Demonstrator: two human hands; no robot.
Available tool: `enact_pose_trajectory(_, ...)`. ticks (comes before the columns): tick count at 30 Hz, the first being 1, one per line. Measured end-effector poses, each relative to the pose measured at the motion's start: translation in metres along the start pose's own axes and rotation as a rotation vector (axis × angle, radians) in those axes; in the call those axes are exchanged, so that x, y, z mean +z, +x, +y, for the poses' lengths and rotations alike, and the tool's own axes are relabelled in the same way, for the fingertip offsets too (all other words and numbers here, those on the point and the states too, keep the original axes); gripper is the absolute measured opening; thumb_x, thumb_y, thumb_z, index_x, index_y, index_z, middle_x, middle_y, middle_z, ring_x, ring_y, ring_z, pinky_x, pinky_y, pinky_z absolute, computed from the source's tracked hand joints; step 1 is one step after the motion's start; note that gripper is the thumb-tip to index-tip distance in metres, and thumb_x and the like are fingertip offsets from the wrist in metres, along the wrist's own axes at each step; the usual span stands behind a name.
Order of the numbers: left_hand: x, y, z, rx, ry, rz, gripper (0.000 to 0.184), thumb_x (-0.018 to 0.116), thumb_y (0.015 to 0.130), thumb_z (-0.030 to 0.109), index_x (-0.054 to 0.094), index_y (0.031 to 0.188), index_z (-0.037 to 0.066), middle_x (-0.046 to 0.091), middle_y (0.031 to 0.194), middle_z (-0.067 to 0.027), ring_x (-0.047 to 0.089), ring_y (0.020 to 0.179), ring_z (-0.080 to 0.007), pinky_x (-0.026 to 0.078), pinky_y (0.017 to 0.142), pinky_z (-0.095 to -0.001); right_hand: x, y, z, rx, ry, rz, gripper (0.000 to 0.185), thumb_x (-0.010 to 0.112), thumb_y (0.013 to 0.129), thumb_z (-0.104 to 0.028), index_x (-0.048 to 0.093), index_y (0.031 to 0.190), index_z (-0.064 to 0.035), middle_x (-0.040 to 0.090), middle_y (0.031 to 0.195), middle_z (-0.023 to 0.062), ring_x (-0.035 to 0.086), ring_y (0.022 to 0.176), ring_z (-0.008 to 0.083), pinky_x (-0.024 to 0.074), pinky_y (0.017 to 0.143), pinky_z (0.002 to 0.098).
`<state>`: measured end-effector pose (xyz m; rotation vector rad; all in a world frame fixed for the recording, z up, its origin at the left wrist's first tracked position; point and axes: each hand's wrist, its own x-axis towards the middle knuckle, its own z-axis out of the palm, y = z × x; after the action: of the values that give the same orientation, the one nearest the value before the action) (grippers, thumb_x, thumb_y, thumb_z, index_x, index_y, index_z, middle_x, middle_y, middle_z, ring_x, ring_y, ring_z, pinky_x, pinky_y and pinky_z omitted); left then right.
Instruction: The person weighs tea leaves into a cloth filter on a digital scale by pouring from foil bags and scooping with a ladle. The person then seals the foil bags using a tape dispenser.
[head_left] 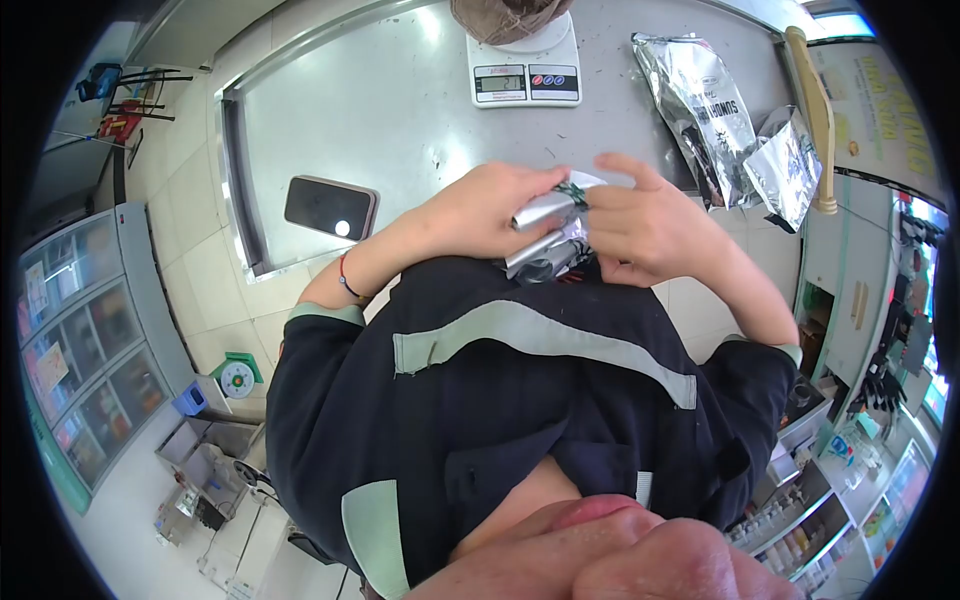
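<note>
Just in front of my dark shirt, both hands hold a crumpled silver foil pouch (545, 240), folded over on itself, with a bit of green print showing. My left hand (485, 208) is closed around its left side, the thumb along the top. On the other side my right hand (640, 220) has its fingers curled against the foil, while one finger sticks up. The pouch's contents are hidden. Beyond the hands stands a white digital kitchen scale (525, 88) bearing a brown bowl-like container (508, 18), cut off at the top.
A phone (330, 207) lies on the metal table (350, 110) beside my left forearm. Two silver foil bags (700, 110) (787, 168) lie at the table's right, next to a wooden bar (808, 120). A glass-fronted cabinet (95, 340) stands far left.
</note>
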<state>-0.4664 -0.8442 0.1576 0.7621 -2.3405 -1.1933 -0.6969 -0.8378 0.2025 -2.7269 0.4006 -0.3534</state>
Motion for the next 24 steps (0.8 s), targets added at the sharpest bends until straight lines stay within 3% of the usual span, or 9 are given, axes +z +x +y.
enact_pose_trajectory(3, 0.000, 0.001, 0.000, 0.107, 0.002, -0.093, 0.050, 0.064, 0.081, 0.017, 0.047, 0.123, -0.003, 0.062, 0.087, -0.0178, 0.061, 0.072, -0.0371, 0.050, 0.062, -0.0419, 0.002, 0.002, 0.000, -0.266, -0.230, 0.127, 0.016, 0.067, 0.056, -0.014, 0.054, 0.059, -0.0061, 0.050, 0.069, 0.0022, 0.056, 0.080, 0.0208, 0.0394, 0.104, 0.0470)
enact_pose_trajectory(7, -0.004, 0.009, -0.004, 0.297, -0.004, -0.270, 0.054, 0.063, 0.078, 0.013, 0.042, 0.125, -0.002, 0.062, 0.089, -0.0172, 0.061, 0.073, -0.0374, 0.050, 0.062, -0.0429, -0.009, 0.009, 0.014, -0.521, -0.188, 0.092, 0.019, 0.067, 0.057, -0.018, 0.051, 0.060, -0.0083, 0.062, 0.082, 0.0004, 0.055, 0.081, 0.0234, 0.0402, 0.097, 0.0458)
enact_pose_trajectory(10, -0.010, 0.012, 0.002, 0.313, 0.014, -0.352, 0.054, 0.063, 0.076, 0.011, 0.043, 0.125, -0.001, 0.062, 0.090, -0.0174, 0.061, 0.075, -0.0374, 0.051, 0.062, -0.0432, -0.033, 0.015, 0.033, -0.152, 0.178, 0.071, 0.027, 0.069, 0.051, -0.025, 0.047, 0.055, -0.0106, 0.064, 0.079, -0.0027, 0.047, 0.072, 0.0226, 0.0357, 0.083, 0.0423)
enact_pose_trajectory(14, -0.005, 0.005, 0.002, 0.268, -0.030, -0.286, 0.057, 0.062, 0.076, 0.008, 0.041, 0.129, 0.001, 0.061, 0.108, -0.0189, 0.062, 0.076, -0.0359, 0.051, 0.063, -0.0423, -0.019, 0.007, 0.032, -0.082, 0.268, 0.149, 0.035, 0.069, 0.048, -0.029, 0.039, 0.050, -0.0128, 0.061, 0.070, -0.0074, 0.039, 0.067, 0.0215, 0.0249, 0.073, 0.0383)
enact_pose_trajectory(17, -0.005, -0.001, 0.005, 0.296, 0.009, -0.197, 0.062, 0.061, 0.077, 0.007, 0.040, 0.135, 0.005, 0.051, 0.130, -0.0198, 0.063, 0.076, -0.0343, 0.052, 0.064, -0.0407, -0.021, 0.001, 0.021, -0.030, 0.336, 0.160, 0.032, 0.068, 0.048, -0.026, 0.040, 0.049, -0.0117, 0.055, 0.063, -0.0076, 0.041, 0.067, 0.0196, 0.0237, 0.072, 0.0390)
enact_pose_trajectory(20, -0.005, -0.003, 0.002, 0.349, 0.036, -0.184, 0.062, 0.061, 0.077, 0.006, 0.043, 0.136, 0.008, 0.041, 0.142, -0.0185, 0.064, 0.082, -0.0329, 0.054, 0.068, -0.0377, -0.017, -0.002, 0.013, -0.041, 0.375, 0.143, 0.036, 0.068, 0.050, -0.028, 0.036, 0.048, -0.0128, 0.048, 0.057, -0.0060, 0.040, 0.065, 0.0189, 0.0202, 0.068, 0.0385)
enact_pose_trajectory(24, 0.003, -0.002, -0.005, 0.374, -0.108, -0.118, 0.057, 0.062, 0.075, 0.003, 0.051, 0.131, 0.008, 0.042, 0.141, -0.0154, 0.064, 0.094, -0.0316, 0.055, 0.077, -0.0368, -0.013, -0.009, 0.027, 0.021, 0.348, 0.030, 0.041, 0.065, 0.062, -0.032, 0.032, 0.049, -0.0128, 0.037, 0.054, -0.0028, 0.038, 0.063, 0.0188, 0.0195, 0.069, 0.0386)
